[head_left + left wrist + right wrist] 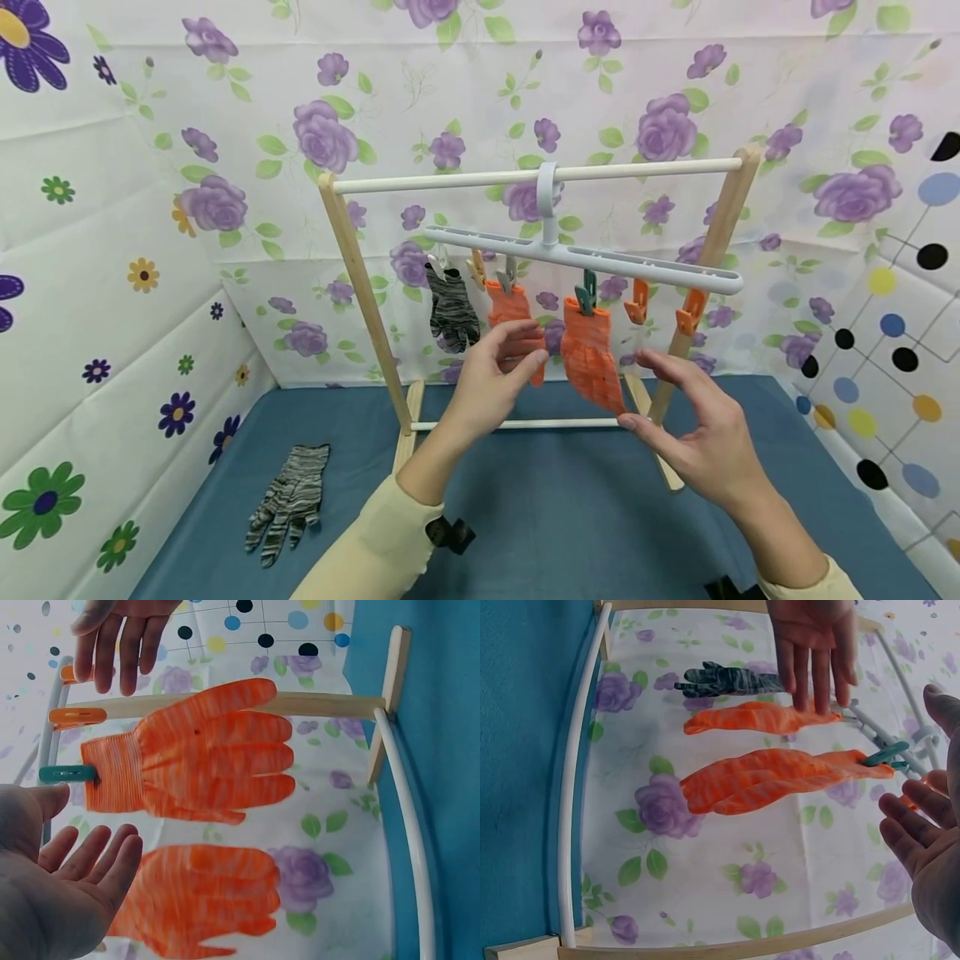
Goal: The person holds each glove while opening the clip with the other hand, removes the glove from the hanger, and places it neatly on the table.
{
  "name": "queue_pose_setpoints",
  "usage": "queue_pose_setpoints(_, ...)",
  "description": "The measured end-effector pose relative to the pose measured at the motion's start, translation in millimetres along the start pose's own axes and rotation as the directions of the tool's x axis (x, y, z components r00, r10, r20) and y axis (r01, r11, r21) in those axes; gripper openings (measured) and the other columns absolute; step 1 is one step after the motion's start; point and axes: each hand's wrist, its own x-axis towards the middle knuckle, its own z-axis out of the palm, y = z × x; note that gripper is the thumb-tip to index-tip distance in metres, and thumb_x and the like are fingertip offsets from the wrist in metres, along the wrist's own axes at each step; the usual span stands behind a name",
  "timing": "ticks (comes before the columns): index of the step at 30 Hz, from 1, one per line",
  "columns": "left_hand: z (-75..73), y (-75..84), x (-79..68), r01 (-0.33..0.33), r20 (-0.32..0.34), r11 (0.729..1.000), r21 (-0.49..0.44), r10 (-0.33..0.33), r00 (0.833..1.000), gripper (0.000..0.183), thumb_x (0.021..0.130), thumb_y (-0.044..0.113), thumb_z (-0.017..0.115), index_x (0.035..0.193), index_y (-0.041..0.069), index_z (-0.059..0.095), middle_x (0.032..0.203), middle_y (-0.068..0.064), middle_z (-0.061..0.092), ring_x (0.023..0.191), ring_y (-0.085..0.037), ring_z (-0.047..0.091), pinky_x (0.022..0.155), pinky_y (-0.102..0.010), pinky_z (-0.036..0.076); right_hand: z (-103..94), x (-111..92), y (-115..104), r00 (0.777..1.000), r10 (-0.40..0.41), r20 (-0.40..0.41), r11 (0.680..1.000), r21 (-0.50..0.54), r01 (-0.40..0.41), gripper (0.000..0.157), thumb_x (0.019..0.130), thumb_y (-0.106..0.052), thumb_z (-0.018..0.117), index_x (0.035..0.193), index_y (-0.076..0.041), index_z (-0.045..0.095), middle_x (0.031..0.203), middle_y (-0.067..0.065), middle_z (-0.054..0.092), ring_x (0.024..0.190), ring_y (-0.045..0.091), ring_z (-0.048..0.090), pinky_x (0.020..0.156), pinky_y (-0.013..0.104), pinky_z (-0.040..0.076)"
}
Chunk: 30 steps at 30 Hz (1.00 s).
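A light grey clip hanger point(637, 265) hooks over the white top bar of a wooden rack. From its dark green clothespin point(587, 293) hangs an orange knit glove point(592, 358), fingers downward. A second orange glove point(506, 302) hangs beside it from a grey clothespin point(507, 273), and a black-and-grey glove point(452, 308) hangs at the left end. My left hand point(491, 379) is in front of the second orange glove, partly covering it, fingers loosely bent and holding nothing. My right hand point(705, 437) is spread beside the first orange glove, apart from it in the left wrist view point(131, 641).
Two orange clothespins point(637, 302) at the hanger's right side hold nothing. Another black-and-grey glove point(291, 492) lies on the blue tabletop point(540, 517) at left. Wooden posts point(367, 300) and a white lower bar point(558, 423) frame the space. Flowered cloth surrounds the table.
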Motion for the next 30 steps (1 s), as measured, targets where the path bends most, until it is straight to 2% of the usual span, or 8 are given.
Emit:
queue_pose_setpoints(8, 15.5, -1.2, 17.2, -0.017, 0.051, 0.997, -0.078, 0.021, 0.998, 0.049, 0.108, 0.012, 0.065, 0.155, 0.006, 0.051, 0.151, -0.011, 0.058, 0.136, -0.029, 0.059, 0.108, -0.034, 0.05, 1.1, 5.0, -1.4, 0.999, -0.051, -0.003, 0.999, 0.009, 0.051, 0.09, 0.073, 0.003, 0.094, 0.154, -0.009, 0.056, 0.143, 0.011, 0.064, 0.133, 0.017, 0.059, 0.112, 0.02, 0.041)
queue_pose_setpoints(15, 25.0, -2.2, 28.8, 0.015, 0.094, 0.996, -0.089, -0.007, 0.996, 0.057, 0.11, 0.013, 0.062, 0.162, 0.005, 0.041, 0.159, -0.011, 0.051, 0.143, -0.024, 0.053, 0.112, -0.033, 0.046, 2.1, 10.8, -4.2, 0.997, -0.072, -0.006, 0.997, 0.007, 0.072, 0.091, 0.073, 0.001, 0.095, 0.155, -0.009, 0.055, 0.147, 0.009, 0.063, 0.134, 0.021, 0.059, 0.112, 0.021, 0.041)
queue_pose_setpoints(23, 31.0, -7.7, 36.4, 0.036, 0.075, 0.998, -0.045, -0.032, 0.997, 0.055, 0.109, 0.013, 0.063, 0.16, 0.004, 0.044, 0.153, -0.016, 0.056, 0.137, -0.027, 0.056, 0.112, -0.038, 0.048, 3.8, 19.4, -12.3, 0.999, -0.038, 0.01, 0.999, -0.019, 0.039, 0.094, 0.074, -0.005, 0.097, 0.157, -0.012, 0.053, 0.153, 0.005, 0.058, 0.138, 0.026, 0.057, 0.115, 0.022, 0.039)
queue_pose_setpoints(30, 35.6, -8.5, 38.7, 0.042, 0.064, 0.999, -0.021, -0.041, 0.997, 0.055, 0.109, 0.015, 0.064, 0.159, 0.003, 0.045, 0.139, -0.016, 0.063, 0.125, -0.028, 0.063, 0.103, -0.038, 0.054, 5.2, 30.1, -17.8, 0.999, -0.043, 0.009, 0.999, -0.031, 0.043, 0.093, 0.076, -0.008, 0.097, 0.158, -0.014, 0.052, 0.155, 0.003, 0.057, 0.14, 0.027, 0.056, 0.115, 0.023, 0.038)
